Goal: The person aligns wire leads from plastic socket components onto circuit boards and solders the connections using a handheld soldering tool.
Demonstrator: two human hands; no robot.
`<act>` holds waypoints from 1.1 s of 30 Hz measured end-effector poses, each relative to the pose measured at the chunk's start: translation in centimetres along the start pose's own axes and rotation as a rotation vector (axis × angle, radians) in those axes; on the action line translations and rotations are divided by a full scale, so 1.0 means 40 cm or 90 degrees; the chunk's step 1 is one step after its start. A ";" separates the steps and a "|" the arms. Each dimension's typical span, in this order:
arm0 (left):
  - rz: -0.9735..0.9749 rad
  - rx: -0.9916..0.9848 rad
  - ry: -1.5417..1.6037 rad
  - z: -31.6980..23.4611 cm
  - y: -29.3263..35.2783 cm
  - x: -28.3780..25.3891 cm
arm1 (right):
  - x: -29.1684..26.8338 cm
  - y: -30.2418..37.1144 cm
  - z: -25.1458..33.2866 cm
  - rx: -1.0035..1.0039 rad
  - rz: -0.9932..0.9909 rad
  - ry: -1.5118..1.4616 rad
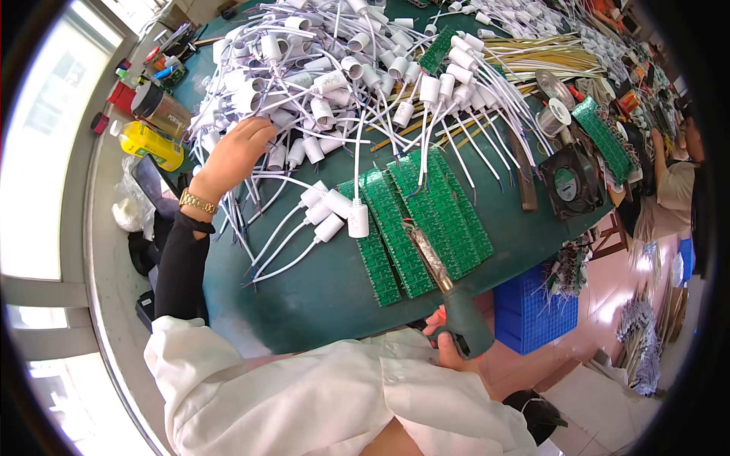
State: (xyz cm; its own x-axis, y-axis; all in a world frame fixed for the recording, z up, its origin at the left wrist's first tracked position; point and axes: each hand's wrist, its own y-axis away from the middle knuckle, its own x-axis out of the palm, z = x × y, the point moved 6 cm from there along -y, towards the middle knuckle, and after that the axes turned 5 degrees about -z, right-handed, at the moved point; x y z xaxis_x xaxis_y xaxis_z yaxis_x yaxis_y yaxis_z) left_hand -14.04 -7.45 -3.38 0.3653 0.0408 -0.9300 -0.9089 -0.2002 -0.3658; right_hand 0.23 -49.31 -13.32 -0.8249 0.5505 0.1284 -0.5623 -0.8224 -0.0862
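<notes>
Left hand [247,140], grasp unclear, touches cabled white plastic sockets [323,112] by the green surface's [285,308] left edge, while at its near edge right hand [450,353] grips a grey-green-handled soldering iron [460,311], presumably avoiding heat.

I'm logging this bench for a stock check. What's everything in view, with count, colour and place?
Table: one, green, centre
Sockets with cables: many, white, mostly heaped far side
Circuit boards: several, green, mostly near side
Strips: many, yellowish, upper right
Solder spool: one, silver, right
Fan: one, black, right
Bottle: one, yellow, left
Jar: one, brownish, left
Crate: one, blue, floor right
Co-worker: one, beige-clothed, far right
Edge clutter: uncountable
Soldering tool: one, dark-handled, near side
Watch: one, gold, left wrist
Left hand: one, at sockets
Right hand: one, gripping tool
</notes>
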 end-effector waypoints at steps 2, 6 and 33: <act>-0.129 0.027 0.023 -0.035 0.011 -0.048 | -0.023 0.001 -0.032 0.036 0.014 -0.012; -0.398 0.082 0.025 -0.200 0.043 -0.223 | -0.001 0.013 -0.004 -0.012 -0.075 -0.068; -0.109 -0.302 0.255 -0.436 0.118 0.145 | 0.029 0.045 -0.035 0.272 0.157 0.081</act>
State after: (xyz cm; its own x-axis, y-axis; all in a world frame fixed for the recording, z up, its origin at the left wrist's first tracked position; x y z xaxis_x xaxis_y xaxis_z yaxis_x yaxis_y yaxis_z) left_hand -12.70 -25.22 -9.86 0.6273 -0.2397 -0.7410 -0.6771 -0.6378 -0.3670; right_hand -1.81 -49.96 -14.72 -0.9455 0.3243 0.0308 -0.2986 -0.9005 0.3163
